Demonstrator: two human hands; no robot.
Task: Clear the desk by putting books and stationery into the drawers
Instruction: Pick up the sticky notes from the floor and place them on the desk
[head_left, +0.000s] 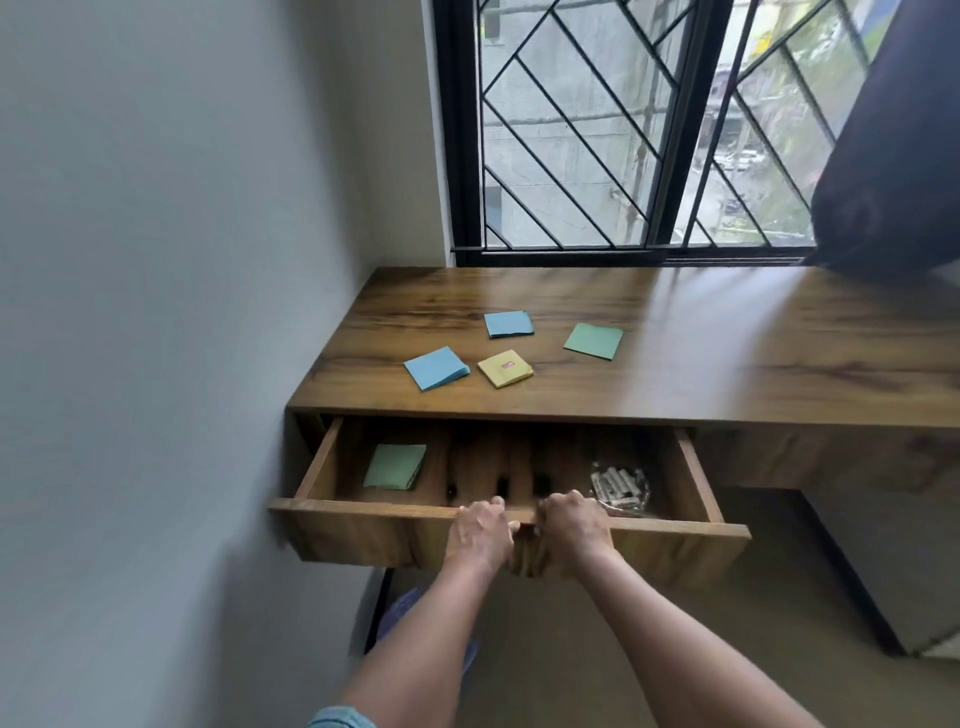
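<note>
tabletop (675, 364): wood, runs along under the window, four sticky-note pads sit loose on the left part, so most of the clearing isn't done yet

drawer (363, 525): pulled well out right below those pads, I'd guess so they only need a short drop straight in

left hand (480, 535): on the middle of the drawer front, fingers (493, 503) curled over its top edge and gripping it

right hand (571, 525): just beside the left one, fingers (558, 501) hooked over the same edge, looks like a two-handed hold to keep the drawer sliding straight

near blue pad (436, 368): closest to the front edge, just beside the yellow pad (505, 369)

far blue pad (509, 324): further back, lying apart from the green pad (593, 340) to its right

green pad in the drawer (395, 466): flat in the left end, already put away

clear bag (621, 491): right end of the drawer, small white bits inside, can't tell what they are
</note>
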